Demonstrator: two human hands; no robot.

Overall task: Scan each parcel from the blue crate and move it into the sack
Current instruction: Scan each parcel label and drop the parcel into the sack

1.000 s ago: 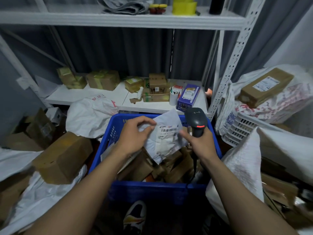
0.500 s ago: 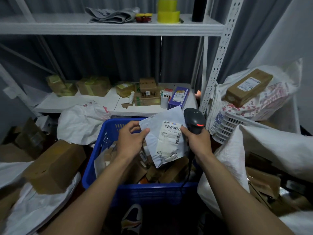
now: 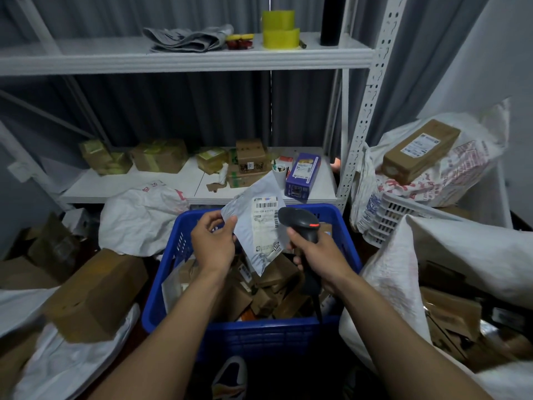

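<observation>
Seen from the head, the parcel (image 3: pixel 256 226) is pinched by the left grip (image 3: pixel 215 246) above the blue crate (image 3: pixel 259 333); the scanner (image 3: pixel 300 220) is grasped in the right grip (image 3: pixel 315 255). The barcode (image 3: pixel 266 204) should be held flat and squarely faced.

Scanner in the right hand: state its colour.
Black scanner, with a small red-orange strip on its head; the head view shows it.
</observation>
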